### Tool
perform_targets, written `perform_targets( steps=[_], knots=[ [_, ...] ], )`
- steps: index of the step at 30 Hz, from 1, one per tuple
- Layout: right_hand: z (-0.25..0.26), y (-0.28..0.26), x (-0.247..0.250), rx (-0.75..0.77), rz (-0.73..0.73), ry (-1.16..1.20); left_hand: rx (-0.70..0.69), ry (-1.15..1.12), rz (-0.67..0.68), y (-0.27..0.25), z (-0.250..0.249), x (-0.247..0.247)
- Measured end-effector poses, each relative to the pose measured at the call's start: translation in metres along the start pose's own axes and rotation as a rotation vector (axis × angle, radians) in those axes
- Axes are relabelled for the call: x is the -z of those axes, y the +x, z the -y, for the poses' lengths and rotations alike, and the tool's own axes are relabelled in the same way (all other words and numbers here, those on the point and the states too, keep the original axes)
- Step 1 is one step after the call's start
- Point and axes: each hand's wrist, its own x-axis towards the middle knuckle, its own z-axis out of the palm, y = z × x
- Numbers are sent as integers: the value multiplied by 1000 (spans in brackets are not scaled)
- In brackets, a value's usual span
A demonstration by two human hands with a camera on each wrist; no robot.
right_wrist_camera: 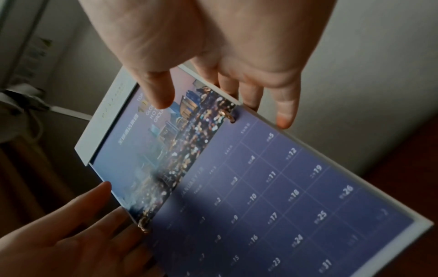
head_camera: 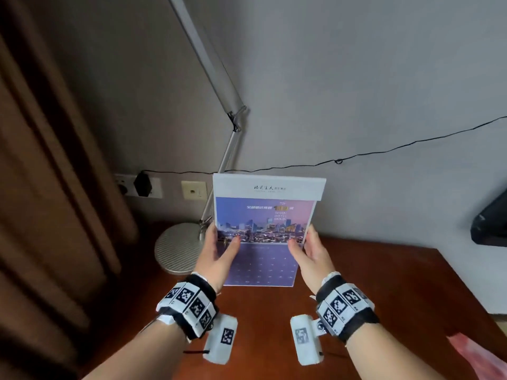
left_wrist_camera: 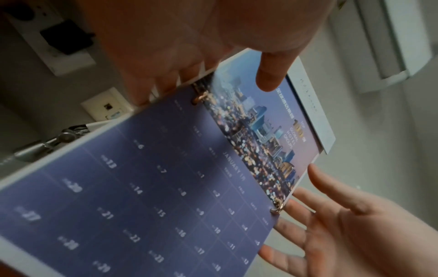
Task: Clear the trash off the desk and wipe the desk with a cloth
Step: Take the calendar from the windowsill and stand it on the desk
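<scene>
A desk calendar [head_camera: 263, 215] with a city photo above a purple date grid stands upright at the back of the brown wooden desk [head_camera: 384, 283], near the wall. My left hand [head_camera: 223, 238] holds its left edge, with the thumb [left_wrist_camera: 267, 80] on the front and the fingers behind. On the right edge my right hand [head_camera: 303, 239] holds it the same way, its thumb [right_wrist_camera: 158, 97] on the picture. The date grid [right_wrist_camera: 272, 196] fills the right wrist view. No cloth shows in any view.
A silver lamp base [head_camera: 178, 248] sits just left of the calendar, and its arm rises up the wall. A brown curtain [head_camera: 55, 187] hangs at the left. A wall socket with a black adapter [head_camera: 142, 183] and cord lies behind. A dark object [head_camera: 491, 223] and a pink bag [head_camera: 477, 357] are at the right.
</scene>
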Motion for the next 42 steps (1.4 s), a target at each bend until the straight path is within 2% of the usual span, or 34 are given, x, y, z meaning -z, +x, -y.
perform_targets(
  steps=[6,11,18,26,34,38,42],
  knots=[
    [-32,58,-14,-64,-78,16,120,18,74,66,31,-5],
    [-64,91,-12,-135,-119,42,206,1,110,94,55,-24],
    [-85,123,-20,-159,-65,35,287,-18,77,124,85,-22],
    [-103,144,-40,-192,-93,51,297,12,62,147,99,-14],
    [-107,151,-41,-180,-92,37,313,91,51,147,110,-14],
    [-105,154,-40,-164,-72,55,305,91,16,147,108,-17],
    [-107,152,-40,-201,-38,4,325,143,50,147,110,-13]
  ],
)
